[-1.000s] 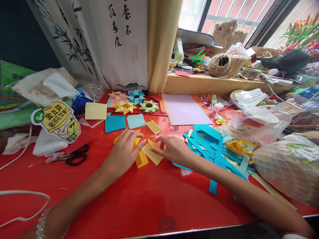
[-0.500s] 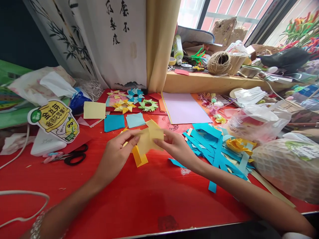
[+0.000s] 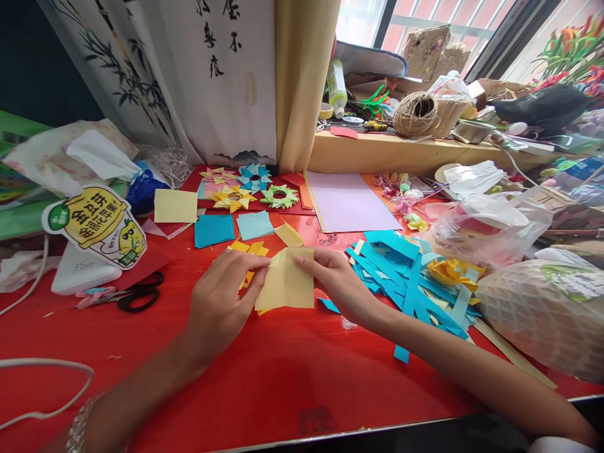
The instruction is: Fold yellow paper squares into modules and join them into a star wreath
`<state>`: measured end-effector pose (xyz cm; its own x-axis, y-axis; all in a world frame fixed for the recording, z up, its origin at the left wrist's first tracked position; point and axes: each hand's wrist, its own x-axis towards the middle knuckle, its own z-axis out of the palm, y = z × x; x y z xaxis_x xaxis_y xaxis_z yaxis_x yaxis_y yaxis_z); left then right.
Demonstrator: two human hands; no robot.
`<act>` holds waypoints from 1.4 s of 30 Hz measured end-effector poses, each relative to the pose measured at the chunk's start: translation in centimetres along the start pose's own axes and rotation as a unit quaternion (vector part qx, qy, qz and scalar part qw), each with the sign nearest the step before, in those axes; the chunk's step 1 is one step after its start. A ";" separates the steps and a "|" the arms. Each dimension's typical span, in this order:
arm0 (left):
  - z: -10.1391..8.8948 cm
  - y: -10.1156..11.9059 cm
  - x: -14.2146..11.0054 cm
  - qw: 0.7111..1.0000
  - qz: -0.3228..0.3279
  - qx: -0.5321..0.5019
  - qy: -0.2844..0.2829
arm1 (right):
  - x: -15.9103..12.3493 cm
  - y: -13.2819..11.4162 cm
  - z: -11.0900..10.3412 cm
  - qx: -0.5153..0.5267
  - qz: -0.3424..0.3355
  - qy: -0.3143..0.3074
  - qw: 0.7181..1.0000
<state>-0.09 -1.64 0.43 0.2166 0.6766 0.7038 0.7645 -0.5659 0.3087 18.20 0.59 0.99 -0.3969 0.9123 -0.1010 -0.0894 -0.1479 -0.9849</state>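
A pale yellow square of paper [image 3: 286, 283] with a crease down it is held up over the red table. My left hand [image 3: 226, 296] pinches its upper left corner between thumb and fingers. At the upper right edge, my right hand [image 3: 333, 277] grips it with the thumb on the near face. Partly hidden behind the sheet and my left fingers lie folded orange-yellow paper pieces [image 3: 257, 248]. Just beyond the sheet rests a small folded pale yellow piece [image 3: 289, 234]. Stacks of blue paper squares [image 3: 214, 231] and light blue squares [image 3: 255, 225] lie farther back.
Folded paper star rings [image 3: 279, 197] lie at the back, beside lilac paper sheets [image 3: 352, 201]. Blue paper strips [image 3: 401, 283] are heaped right of my right hand. Black-handled scissors [image 3: 140, 294] lie at left. A netted round bundle [image 3: 538, 314] stands at the right edge.
The yellow paper, blurred and folded over before, is now opened out flatter with its face toward me. My left hand has shifted slightly left and down. The small folded piece behind shows more fully.
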 end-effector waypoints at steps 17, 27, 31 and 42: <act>-0.6 -2.0 0.1 0.945 0.319 0.009 -0.072 | -0.7 -0.8 -0.2 0.027 0.009 -0.039 0.999; -0.2 -0.5 0.1 0.966 0.254 -0.028 -0.035 | -0.9 -1.1 0.0 -0.066 -0.001 -0.008 0.998; -0.2 0.9 0.5 0.973 -0.108 -0.167 -0.116 | -0.9 -0.9 0.0 -0.101 -0.027 0.014 0.994; -0.8 1.6 1.2 0.869 -0.308 -0.303 -0.242 | -1.0 -0.6 0.4 -0.102 -0.051 0.046 0.992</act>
<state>0.92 -2.16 2.26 0.2208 0.9751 -0.0209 0.3979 -0.0705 0.9147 18.30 -0.36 1.76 -0.3099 0.9508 -0.0030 0.0660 0.0184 -0.9977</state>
